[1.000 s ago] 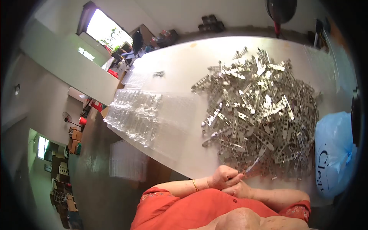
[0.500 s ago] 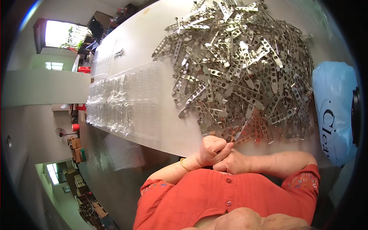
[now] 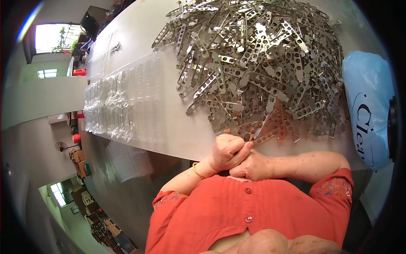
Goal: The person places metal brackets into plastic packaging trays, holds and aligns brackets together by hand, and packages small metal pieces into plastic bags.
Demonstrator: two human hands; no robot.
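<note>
Both fists meet at the table's near edge, close to my chest. My left hand [image 3: 229, 151], with a yellow bangle on its wrist, is closed, its fingers curled and its thumb pressed toward the other hand. My right hand [image 3: 252, 165] is also closed, knuckles up and touching the left. Whatever the fingers might hold is hidden. Just beyond the hands lies a large pile of flat metal strips [image 3: 253, 72] with rows of round holes. The pile's nearest strips come close to my knuckles.
Clear plastic trays [image 3: 112, 106] lie stacked at the left side of the white table [image 3: 186, 131], and a few small metal pieces [image 3: 115, 47] sit beyond them. A blue plastic bag [image 3: 367, 106] with printed letters bulges at the right. More clear plastic [image 3: 127, 161] shows below the table's left edge.
The view has shifted, so the pile, trays and bag appear slightly higher and farther left. My two hands stay closed together, with no clear change in their grip.
</note>
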